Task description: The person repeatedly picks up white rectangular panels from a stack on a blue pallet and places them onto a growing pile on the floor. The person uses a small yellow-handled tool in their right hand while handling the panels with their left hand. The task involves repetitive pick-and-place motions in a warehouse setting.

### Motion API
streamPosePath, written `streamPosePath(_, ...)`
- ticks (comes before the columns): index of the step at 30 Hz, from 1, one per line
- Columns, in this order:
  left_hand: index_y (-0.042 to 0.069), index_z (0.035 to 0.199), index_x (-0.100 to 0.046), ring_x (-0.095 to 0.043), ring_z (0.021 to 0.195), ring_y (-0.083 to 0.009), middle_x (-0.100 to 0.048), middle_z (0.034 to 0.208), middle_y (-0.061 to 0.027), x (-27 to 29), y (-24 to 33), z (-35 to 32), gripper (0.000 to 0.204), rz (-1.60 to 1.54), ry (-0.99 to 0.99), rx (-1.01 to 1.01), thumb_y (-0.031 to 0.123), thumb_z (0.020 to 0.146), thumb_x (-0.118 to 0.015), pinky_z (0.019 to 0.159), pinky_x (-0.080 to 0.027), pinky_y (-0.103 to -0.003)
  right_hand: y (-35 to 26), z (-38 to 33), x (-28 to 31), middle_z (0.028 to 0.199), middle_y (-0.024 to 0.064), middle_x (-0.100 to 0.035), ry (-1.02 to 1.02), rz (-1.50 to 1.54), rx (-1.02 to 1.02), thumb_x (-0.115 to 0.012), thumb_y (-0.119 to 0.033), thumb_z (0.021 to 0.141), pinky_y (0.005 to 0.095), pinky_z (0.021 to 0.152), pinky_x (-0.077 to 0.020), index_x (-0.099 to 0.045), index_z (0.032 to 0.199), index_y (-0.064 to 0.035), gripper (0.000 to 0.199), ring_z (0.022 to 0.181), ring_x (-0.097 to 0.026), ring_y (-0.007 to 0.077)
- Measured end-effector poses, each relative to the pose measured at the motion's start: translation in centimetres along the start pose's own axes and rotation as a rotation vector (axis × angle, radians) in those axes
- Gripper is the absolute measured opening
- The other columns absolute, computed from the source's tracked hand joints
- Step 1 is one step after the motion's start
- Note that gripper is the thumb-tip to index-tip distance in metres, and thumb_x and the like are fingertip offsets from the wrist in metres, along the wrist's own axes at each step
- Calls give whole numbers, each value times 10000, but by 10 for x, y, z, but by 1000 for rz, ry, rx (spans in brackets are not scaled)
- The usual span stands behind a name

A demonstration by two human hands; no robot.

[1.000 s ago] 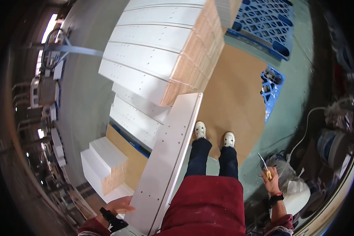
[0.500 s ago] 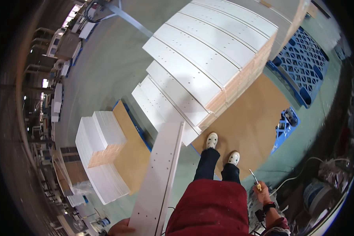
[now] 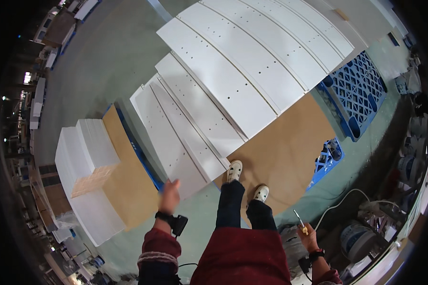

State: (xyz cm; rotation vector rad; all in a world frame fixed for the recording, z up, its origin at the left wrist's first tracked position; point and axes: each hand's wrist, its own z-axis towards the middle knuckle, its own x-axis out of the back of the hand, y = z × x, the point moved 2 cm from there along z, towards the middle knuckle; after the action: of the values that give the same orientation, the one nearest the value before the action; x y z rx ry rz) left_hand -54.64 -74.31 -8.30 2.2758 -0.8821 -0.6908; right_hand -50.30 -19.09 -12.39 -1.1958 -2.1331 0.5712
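My left hand (image 3: 170, 195) is at the near end of a long white panel (image 3: 169, 137) with small drilled holes. Motion smears its fingers, so I cannot make out whether they grip the panel's edge. That panel lies at the near left of a stack of similar white panels (image 3: 233, 66), roughly alongside the others. Lower right, away from the stack, my right hand (image 3: 310, 241) is closed round a screwdriver (image 3: 304, 230) with a yellowish handle. Its metal shaft points up and to the left.
Brown sheeting (image 3: 283, 147) lies under the stack and by my shoes. At left, white boards (image 3: 92, 142) are piled on a sheet-covered blue pallet. A blue plastic pallet (image 3: 359, 90) sits at right. A pale cable (image 3: 340, 202) and a bucket (image 3: 359, 240) are at lower right.
The white panel has gone from upraised in my left hand to lying on the stack. My left hand has moved forward to its near end. My right hand still holds the screwdriver.
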Motion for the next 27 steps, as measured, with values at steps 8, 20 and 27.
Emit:
streamPosePath(8, -18, 1157, -430, -475, 1041, -177, -500, 1109, -77, 25, -60, 80, 373, -57, -101, 202, 140, 835, -530, 903, -356, -307, -8, -4, -32, 799, 22, -548, 6, -46, -30, -577, -40, 764, 250, 648, -450, -544, 951, -36, 189, 723, -516, 80)
streamPosePath(20, -57, 1039, -498, -556, 910, -224, -566, 973, -98, 47, -93, 97, 321, 683, -118, 426, 154, 804, -550, 810, -438, -335, -79, 3, -61, 876, 127, -565, -21, -195, 68, -647, -83, 695, 343, 717, -446, -540, 942, -54, 271, 830, -552, 318)
streamPosePath(27, -66, 990, -464, -559, 816, -228, -551, 812, -99, -37, -24, 117, 342, 763, 178, 78, 170, 772, -581, 691, -448, -311, -63, 2, -66, 871, 128, -564, 59, -125, -9, -646, -88, 699, 339, 707, -445, -544, 930, -55, 254, 822, -558, 307)
